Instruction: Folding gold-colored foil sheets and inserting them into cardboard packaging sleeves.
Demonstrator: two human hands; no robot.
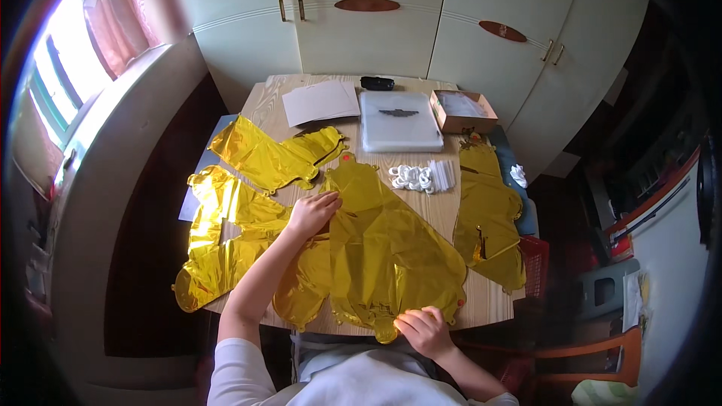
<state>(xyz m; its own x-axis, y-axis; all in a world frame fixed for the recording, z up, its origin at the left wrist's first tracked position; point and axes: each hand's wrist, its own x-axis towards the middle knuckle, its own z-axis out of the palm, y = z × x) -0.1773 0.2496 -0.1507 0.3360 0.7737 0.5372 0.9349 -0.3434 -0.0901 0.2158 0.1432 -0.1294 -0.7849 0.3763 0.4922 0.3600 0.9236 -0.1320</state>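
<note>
A flat, uninflated gold foil balloon (391,240) lies across the middle of the wooden table, one end near the front edge. At its left edge, my left hand (314,212) is closed with the fingertips pinching the foil. My right hand (427,332) pinches the near edge, beside a small rounded tab (386,329). More flat gold foil balloons lie around it: one at the far left (259,154), one at the near left (218,248) and one along the right side (489,210). Creases and shine run over all of them.
Behind the balloons are pale card sheets (322,103), a stack of clear plastic sleeves (402,124), a black case (377,83) and an open cardboard box (464,111). White cord bundles (412,177) lie beside white sticks (442,176). A wooden chair (602,353) stands right.
</note>
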